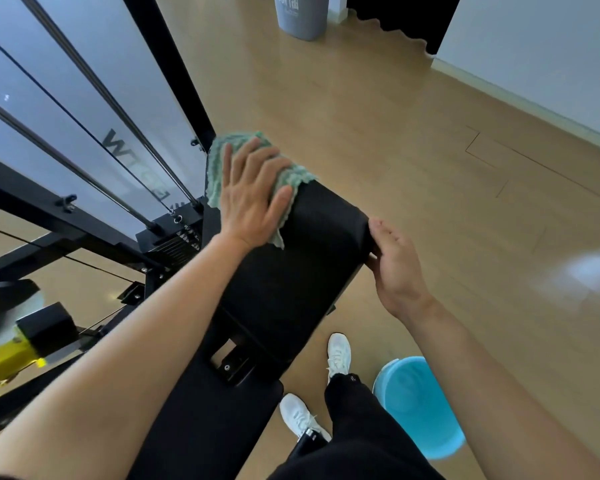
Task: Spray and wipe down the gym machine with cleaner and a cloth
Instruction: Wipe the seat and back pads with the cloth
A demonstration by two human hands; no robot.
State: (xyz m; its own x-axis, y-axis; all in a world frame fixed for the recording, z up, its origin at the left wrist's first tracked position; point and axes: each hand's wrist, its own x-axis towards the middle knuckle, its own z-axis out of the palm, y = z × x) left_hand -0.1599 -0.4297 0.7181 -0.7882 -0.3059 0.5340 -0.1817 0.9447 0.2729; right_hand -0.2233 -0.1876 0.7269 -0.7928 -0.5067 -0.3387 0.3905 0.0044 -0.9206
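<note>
We see the gym machine's black padded backrest in the middle of the frame. Its long axis runs from the lower centre up towards the right of centre, and its far end points at the upper right. A second black padded section continues the same line down to the bottom edge.

A green-and-white ribbed microfibre cloth lies on the far left corner of the backrest, just above the centre of the frame, and hangs a little over the left edge. Our left hand presses flat on the cloth with its fingers straight and spread apart, pointing up the frame. Our right hand grips the right edge of the backrest near its far corner. The thumb lies on top and the other fingers curl under the edge, partly hidden.

In the upper left, shiny steel guide rods slant down to a black weight stack just left of the backrest. A yellow machine part sits at the lower left edge. On the light wooden floor, a pale blue plastic bucket stands at the lower right beside white trainers. A grey plastic bin stands at the top centre.
</note>
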